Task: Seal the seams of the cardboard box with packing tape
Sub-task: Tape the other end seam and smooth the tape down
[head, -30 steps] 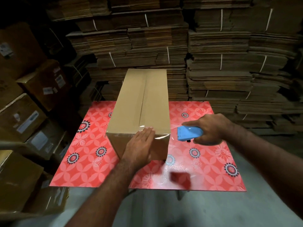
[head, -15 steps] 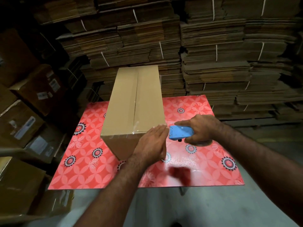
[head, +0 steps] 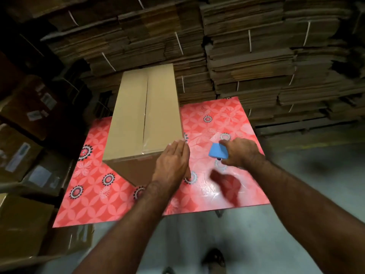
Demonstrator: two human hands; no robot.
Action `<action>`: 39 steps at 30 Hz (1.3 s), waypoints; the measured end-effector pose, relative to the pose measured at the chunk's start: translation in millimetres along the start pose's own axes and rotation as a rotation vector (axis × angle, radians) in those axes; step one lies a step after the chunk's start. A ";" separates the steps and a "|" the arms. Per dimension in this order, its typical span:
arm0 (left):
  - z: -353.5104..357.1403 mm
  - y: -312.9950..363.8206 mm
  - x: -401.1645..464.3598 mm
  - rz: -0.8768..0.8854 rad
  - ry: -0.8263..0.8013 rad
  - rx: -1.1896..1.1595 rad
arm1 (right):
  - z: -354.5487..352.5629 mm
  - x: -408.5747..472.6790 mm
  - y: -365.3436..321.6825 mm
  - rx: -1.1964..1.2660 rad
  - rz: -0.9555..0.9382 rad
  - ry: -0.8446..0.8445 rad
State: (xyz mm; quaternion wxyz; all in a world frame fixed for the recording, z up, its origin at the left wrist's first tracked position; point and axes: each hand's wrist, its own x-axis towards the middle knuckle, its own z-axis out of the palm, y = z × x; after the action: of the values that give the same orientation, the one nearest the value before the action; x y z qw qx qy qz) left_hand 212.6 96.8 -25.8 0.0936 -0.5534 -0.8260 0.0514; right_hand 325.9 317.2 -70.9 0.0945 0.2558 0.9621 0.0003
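Observation:
A long brown cardboard box (head: pixel 134 115) lies on the red flowered table (head: pixel 94 194), turned a little askew, with clear tape shining along its top centre seam. My left hand (head: pixel 172 165) lies flat, fingers together, against the box's near right corner and end face. My right hand (head: pixel 241 153) is to the right of the box, above the table, closed around a blue tape dispenser (head: pixel 218 152). A blurred red part (head: pixel 227 186) shows below the dispenser.
Tied stacks of flattened cardboard (head: pixel 256 56) fill the wall behind the table. Labelled brown cartons (head: pixel 21 151) are piled along the left side. Grey floor lies in front of the table, with a foot (head: pixel 214 258) at the bottom edge.
My left hand slid from the middle of the box's near edge to its right corner. The right hand with the dispenser moved away from the box to the right. The box has turned slightly.

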 end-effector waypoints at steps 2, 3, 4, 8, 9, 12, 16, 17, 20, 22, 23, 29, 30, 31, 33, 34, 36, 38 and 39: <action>0.5 5.5 0.1 -0.021 -0.020 -0.004 | 24.8 1.1 -6.9 0.132 0.164 -0.022; 0.2 6.5 -1.2 -0.036 -0.020 -0.001 | 38.2 0.8 -13.5 0.218 0.235 -0.030; -0.6 6.8 -1.5 -0.042 -0.012 -0.006 | 49.4 -0.7 -21.6 0.296 0.302 -0.035; 1.6 6.8 -2.7 -0.054 0.002 -0.011 | 95.7 -3.9 -43.8 0.236 0.361 0.024; 2.7 6.7 -2.7 -0.061 -0.002 -0.008 | 102.0 -4.4 -48.1 0.234 0.371 0.004; 7.1 5.2 -2.7 -0.060 -0.010 -0.018 | 125.6 -8.1 -58.5 0.257 0.350 -0.031; 11.1 3.0 -3.9 -0.050 0.000 -0.017 | 135.2 -14.6 -67.4 0.474 0.408 -0.081; 11.9 3.0 -4.3 -0.049 0.005 -0.014 | 128.8 -18.2 -67.7 0.519 0.429 -0.080; 11.7 3.2 -5.5 -0.050 0.003 -0.021 | 124.9 -18.3 -62.2 0.465 0.353 -0.095; 9.3 3.8 -6.4 -0.044 -0.018 -0.021 | 118.2 -15.4 -55.0 0.455 0.355 -0.141; 9.0 4.1 -7.0 -0.044 -0.036 -0.021 | 109.2 -16.6 -54.1 0.461 0.353 -0.152; -1.4 -0.6 -13.1 -0.010 -0.027 -0.179 | 48.7 -28.3 -63.1 0.479 0.324 -0.022; -5.7 -3.3 -16.3 -0.026 0.003 -0.260 | 40.1 -28.0 -66.9 0.556 0.287 0.041; -9.6 -7.0 -20.6 -0.059 0.043 -0.345 | 30.5 -28.0 -72.5 0.661 0.243 0.112; -11.7 -19.7 -28.6 -0.123 0.094 -0.443 | 6.7 -26.7 -87.3 0.867 0.177 0.298; -10.3 -28.1 -32.0 -0.139 0.102 -0.447 | -6.0 -26.2 -96.8 0.939 0.154 0.361; -4.4 -44.3 -37.0 -0.147 0.106 -0.420 | -30.3 -27.9 -118.5 1.018 0.101 0.407; 3.0 -54.8 -42.3 -0.135 0.088 -0.400 | -42.3 -30.1 -144.5 1.065 0.076 0.386; 6.2 -57.7 -44.4 -0.125 0.085 -0.403 | -44.4 -31.6 -157.8 1.093 0.082 0.374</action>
State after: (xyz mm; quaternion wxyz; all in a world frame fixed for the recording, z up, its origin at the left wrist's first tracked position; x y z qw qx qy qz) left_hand 175.5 33.9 -25.3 0.0189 -0.5103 -0.8476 -0.1441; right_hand 267.1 166.6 -29.4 -0.2230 0.2999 0.8122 -0.4480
